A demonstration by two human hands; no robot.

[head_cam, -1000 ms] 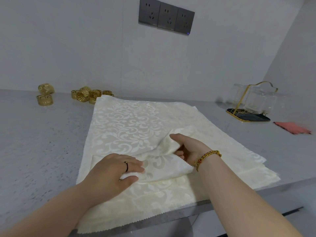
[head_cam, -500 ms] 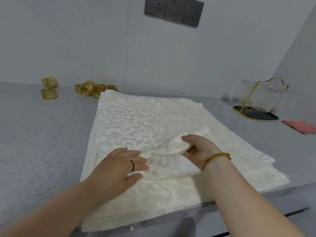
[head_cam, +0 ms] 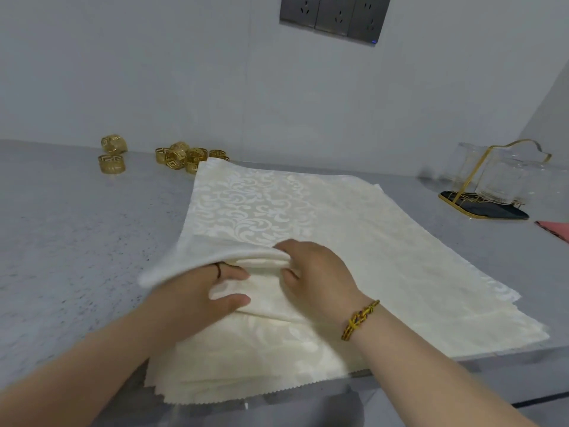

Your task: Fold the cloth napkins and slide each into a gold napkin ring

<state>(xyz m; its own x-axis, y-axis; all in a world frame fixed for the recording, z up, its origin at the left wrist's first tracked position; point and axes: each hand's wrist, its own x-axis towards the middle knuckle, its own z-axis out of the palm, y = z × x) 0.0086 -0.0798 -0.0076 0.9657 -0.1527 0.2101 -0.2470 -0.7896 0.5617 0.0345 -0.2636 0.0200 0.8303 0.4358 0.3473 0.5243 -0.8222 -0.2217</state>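
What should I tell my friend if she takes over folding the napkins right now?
The left hand pinches the bunched fold of the top napkin. The right hand grips the same fold from the other side. The napkin stack lies on the counter, its near edge overhanging. The gold rings sit at the back left, none with a napkin in it. Done: first fold begun. Left: finish folding, ring it, then do the rest.

No legible txt, brand, no. or sign anywhere in view. Napkin rings (head_cam: pixel 114 154) at the back-left of the bench (head_cam: pixel 61 241) show only a cut-out fret pattern (not letters). The napkins (head_cam: pixel 255 204) have a woven scroll motif, and the wall sockets (head_cam: pixel 334 16) have plain faces.
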